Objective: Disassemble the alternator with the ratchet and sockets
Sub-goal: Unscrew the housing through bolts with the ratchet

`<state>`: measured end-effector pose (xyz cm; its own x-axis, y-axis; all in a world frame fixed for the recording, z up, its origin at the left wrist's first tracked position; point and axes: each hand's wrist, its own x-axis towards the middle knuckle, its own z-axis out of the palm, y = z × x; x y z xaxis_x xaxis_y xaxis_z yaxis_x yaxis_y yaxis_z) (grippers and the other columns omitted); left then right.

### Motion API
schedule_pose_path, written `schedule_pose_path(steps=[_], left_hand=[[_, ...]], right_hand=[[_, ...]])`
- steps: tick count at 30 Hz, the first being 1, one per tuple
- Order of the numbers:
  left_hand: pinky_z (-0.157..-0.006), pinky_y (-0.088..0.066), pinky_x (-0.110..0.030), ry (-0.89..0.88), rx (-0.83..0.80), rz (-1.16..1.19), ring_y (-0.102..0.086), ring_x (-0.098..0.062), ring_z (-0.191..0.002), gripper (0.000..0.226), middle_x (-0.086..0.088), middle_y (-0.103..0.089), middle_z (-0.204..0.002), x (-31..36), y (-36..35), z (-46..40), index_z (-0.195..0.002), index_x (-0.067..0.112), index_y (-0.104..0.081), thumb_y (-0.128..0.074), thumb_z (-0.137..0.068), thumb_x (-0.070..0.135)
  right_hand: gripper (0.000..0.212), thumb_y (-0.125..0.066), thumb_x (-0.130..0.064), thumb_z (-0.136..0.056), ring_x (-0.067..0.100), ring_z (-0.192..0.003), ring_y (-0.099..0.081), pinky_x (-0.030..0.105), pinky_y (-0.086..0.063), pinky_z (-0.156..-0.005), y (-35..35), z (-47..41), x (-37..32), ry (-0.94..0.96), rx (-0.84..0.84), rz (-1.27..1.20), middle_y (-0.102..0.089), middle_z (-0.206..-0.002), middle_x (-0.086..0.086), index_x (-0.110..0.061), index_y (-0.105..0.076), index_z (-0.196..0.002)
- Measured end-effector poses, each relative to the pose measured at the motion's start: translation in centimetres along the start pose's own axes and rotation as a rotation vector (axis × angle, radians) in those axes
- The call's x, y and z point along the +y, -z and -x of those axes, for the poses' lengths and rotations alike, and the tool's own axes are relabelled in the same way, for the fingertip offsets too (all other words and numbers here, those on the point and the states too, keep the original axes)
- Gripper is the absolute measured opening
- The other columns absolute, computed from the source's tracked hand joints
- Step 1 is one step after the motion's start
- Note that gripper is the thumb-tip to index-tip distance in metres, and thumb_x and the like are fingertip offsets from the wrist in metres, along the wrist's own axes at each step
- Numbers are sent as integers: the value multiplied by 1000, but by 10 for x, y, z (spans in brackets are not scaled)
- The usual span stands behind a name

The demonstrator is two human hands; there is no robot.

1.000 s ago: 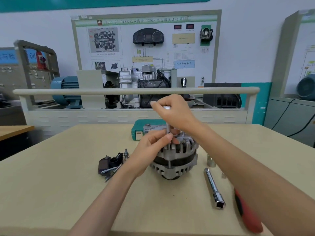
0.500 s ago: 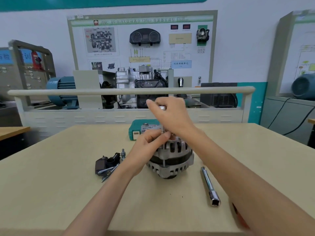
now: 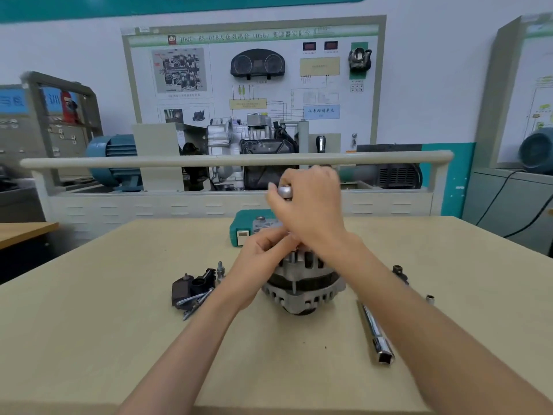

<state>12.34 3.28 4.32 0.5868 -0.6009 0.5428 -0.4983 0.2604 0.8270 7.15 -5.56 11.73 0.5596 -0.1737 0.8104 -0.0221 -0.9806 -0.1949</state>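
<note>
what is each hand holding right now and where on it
Right hand grips the top end of the upright driver tool over the alternator. Left hand pinches its lower shaft, mostly hidden.

Two bare forearms come into view from the near edge, one from the lower left and one from the lower right, with no sleeve, cuff or glove anywhere on the visible length. The left hand (image 3: 263,259) and the right hand (image 3: 311,205) carry no ring, watch or band that can be made out. The fingernails look short and unpainted, though blur hides finer detail.
</note>
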Motion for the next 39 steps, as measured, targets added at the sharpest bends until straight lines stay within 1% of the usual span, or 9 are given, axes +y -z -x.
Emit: schedule_pose_path(steps=[5, 10, 12, 19, 21, 26, 35, 37, 39], left_hand=[[-95, -49, -38, -2, -10, 18, -65, -21, -103, 22, -6, -72, -101, -1, 5, 0, -89, 28, -76, -59, -81, 39], [-50, -39, -14, -19, 96, -43, -51, 3, -48, 53, 11, -59, -49, -8, 0, 3, -51, 27, -67, -51, -89, -6], [-46, -37, -14, 21, 80, -51, -48, 3, -42, 55, 8, -56, -43, -6, -1, 3, -47, 21, -61, -45, -87, -13], [-82, -47, -39, -25, 12, -62, -62, -30, -91, 24, -14, -67, -87, 4, 0, 1, -72, 24, -72, -63, -84, 43], [-87, -48, -39, -35, 35, -57, -63, -29, -94, 22, -13, -69, -91, 0, 2, 1, -80, 19, -75, -64, -83, 38], [-49, -37, -6, -63, 29, -92, -48, 2, -49, 61, 18, -58, -51, -4, -1, 2, -55, 39, -65, -47, -88, -8], [-95, -49, -37, 3, -24, -38, -65, -19, -102, 22, -4, -73, -100, -1, 3, -3, -92, 30, -75, -58, -83, 42], [-85, -52, -28, -2, 27, -71, -67, -12, -92, 17, 0, -73, -91, -4, 3, -3, -81, 32, -76, -60, -84, 37], [-62, -49, -14, -22, 71, -88, -63, 2, -67, 37, 9, -70, -68, -8, 2, -3, -66, 36, -74, -56, -90, 14]], right_hand=[[35, -51, -9, -93, 19, -63, -48, 23, -43, -75, -2, -9, 0, -100, -170, -963, -47, -58, 4, -5, -50, -58], [25, -63, -32, -74, 23, -82, -50, 35, -28, -90, -10, 47, -13, -115, 267, 587, -52, -79, 2, -13, -55, -89], [31, -64, -40, -73, 23, -82, -48, 37, -25, -90, -11, 36, -22, -161, 263, 612, -52, -78, 2, -15, -55, -87], [40, -50, -8, -93, 12, -55, -37, 16, -38, -61, -6, -12, -1, -159, -132, -1091, -39, -53, 4, -9, -43, -53], [30, -52, -12, -92, 12, -63, -39, 21, -37, -69, -8, 0, -3, -169, -1, -936, -42, -59, 0, -8, -47, -63], [29, -59, -38, -73, 22, -83, -46, 35, -24, -88, -5, 53, -20, -160, 253, 642, -48, -82, 1, -16, -52, -91], [48, -40, -19, -94, 10, -66, -49, 32, -40, -91, 0, -7, 0, -315, -152, -1329, -49, -47, -8, -11, -46, -47], [35, -43, -25, -86, 9, -69, -47, 29, -39, -85, 1, 1, -1, -280, -65, -1213, -47, -56, -8, -13, -47, -53], [18, -44, -29, -78, 13, -77, -44, 32, -35, -84, -3, 24, -2, -108, 114, -448, -49, -71, -5, -15, -52, -71]])
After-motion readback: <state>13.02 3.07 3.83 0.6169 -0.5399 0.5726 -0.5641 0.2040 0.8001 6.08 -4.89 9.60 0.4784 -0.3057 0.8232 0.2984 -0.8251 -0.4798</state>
